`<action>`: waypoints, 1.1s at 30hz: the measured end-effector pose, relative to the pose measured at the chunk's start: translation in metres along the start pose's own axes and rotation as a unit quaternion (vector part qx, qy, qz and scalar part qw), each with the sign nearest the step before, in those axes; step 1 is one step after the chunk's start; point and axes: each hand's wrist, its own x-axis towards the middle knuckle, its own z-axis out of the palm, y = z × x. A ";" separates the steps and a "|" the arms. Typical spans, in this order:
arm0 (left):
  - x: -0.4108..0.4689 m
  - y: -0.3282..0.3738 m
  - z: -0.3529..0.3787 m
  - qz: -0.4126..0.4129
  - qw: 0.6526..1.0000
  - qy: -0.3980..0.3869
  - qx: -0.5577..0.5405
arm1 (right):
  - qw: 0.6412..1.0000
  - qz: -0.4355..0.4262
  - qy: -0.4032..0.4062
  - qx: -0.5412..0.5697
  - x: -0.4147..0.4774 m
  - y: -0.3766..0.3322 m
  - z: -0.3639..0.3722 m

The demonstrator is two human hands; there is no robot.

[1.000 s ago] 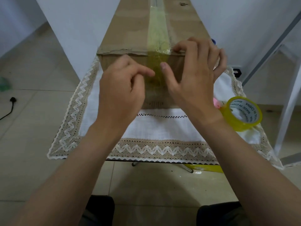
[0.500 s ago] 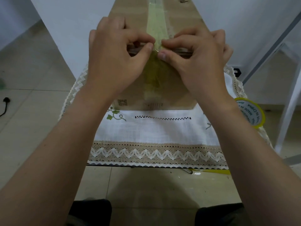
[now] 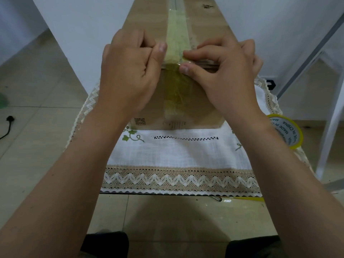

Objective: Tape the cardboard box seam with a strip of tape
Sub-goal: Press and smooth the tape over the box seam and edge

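Observation:
A long cardboard box (image 3: pixel 149 21) lies on a white lace-edged cloth (image 3: pixel 176 155), its short end facing me. A yellowish tape strip (image 3: pixel 176 32) runs along the top seam and folds down over the near face. Both hands are at the box's near top edge. My left hand (image 3: pixel 128 71) is curled into a fist on the edge, with the thumb tip touching the strip's left side. My right hand (image 3: pixel 227 71) pinches the strip's right side at the fold between thumb and index finger.
A yellow tape roll (image 3: pixel 290 131) lies on the cloth at the right, partly behind my right forearm. A white metal frame (image 3: pixel 331 118) stands to the right. On the tiled floor at the left is a black plug with its cable (image 3: pixel 9 119).
Both hands rose from the box's near face to its top edge. The left thumb has since shifted to the strip's left side while the right fingers stay at the fold.

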 end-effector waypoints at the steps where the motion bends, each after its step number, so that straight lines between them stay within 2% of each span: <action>1: 0.000 0.001 -0.001 -0.003 1.000 0.000 -0.008 | 1.000 0.000 0.000 -0.002 0.000 0.000 0.000; 22: 0.002 0.004 -0.006 -0.024 0.998 -0.013 -0.062 | 1.000 -0.012 0.001 -0.010 -0.001 0.002 0.001; 28: 0.002 0.009 -0.002 -0.035 0.994 -0.048 0.091 | 1.000 0.004 0.007 -0.015 0.000 -0.002 0.000; 33: 0.000 0.000 -0.006 -0.081 0.996 0.000 0.031 | 0.999 0.027 0.026 -0.032 0.000 -0.010 0.001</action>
